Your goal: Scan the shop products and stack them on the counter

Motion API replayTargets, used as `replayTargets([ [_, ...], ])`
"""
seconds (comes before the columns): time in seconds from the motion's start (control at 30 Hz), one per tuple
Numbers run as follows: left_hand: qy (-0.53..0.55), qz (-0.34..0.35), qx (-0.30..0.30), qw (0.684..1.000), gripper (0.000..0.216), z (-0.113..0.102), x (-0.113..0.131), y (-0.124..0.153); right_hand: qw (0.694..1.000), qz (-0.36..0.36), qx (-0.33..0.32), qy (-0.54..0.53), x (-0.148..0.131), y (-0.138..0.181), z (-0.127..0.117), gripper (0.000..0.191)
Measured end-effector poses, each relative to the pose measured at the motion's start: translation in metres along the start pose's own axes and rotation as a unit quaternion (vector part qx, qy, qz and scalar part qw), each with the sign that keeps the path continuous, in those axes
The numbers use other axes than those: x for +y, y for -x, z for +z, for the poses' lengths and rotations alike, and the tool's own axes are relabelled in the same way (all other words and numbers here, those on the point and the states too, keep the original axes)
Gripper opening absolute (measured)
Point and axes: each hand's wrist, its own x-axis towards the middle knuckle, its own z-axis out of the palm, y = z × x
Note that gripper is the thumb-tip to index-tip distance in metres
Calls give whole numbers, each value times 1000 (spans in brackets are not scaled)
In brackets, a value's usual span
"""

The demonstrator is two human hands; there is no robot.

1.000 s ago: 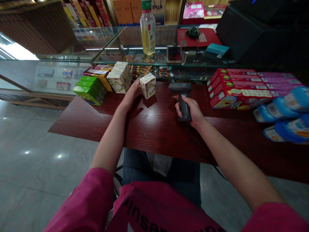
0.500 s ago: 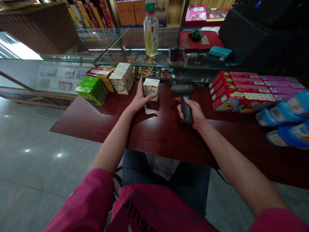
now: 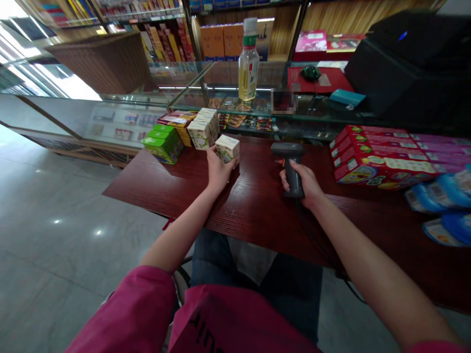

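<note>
My left hand point(image 3: 218, 172) grips a small white box with green print point(image 3: 228, 144), thumb on its right side and fingers on its left. This box is slightly turned, just in front and to the right of a row of matching white boxes point(image 3: 200, 135). A dark handheld barcode scanner point(image 3: 294, 177) is wrapped in my right hand point(image 3: 308, 185), held upright by its handle with the head pointing left. Its cable runs down past the front edge of the dark red wooden counter point(image 3: 253, 206).
Left of the white boxes stand green boxes point(image 3: 162, 145) and yellow-red packs point(image 3: 182, 128). Red and pink boxes point(image 3: 379, 157) and blue-lidded tubs point(image 3: 437, 191) occupy the right. Behind, a bottle point(image 3: 248, 68) stands on the glass case beside a computer mouse point(image 3: 310, 73).
The view has tilted up and turned left. My left hand has closed around the small white box and shifted it left, nearer the matching row. The right hand still holds the scanner.
</note>
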Motion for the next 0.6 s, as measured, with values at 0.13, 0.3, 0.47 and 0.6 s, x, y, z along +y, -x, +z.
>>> replayTargets([
  [0.13, -81, -58, 104, 990, 75, -48, -2, -3, 1000, 0, 0, 9, 0, 1, 0, 59],
  [0.3, -88, -101, 211, 968, 80, -65, -12, -30, 1000, -7, 0, 12, 2, 1, 0, 58],
  [0.47, -75, -124, 261, 954, 80, -54, -11, -51, 1000, 1, 8, 7, 2, 0, -2, 61],
  [0.6, -57, -116, 284, 950, 81, -52, -7, -47, 1000, 6, 10, 3, 2, 0, -3, 61],
])
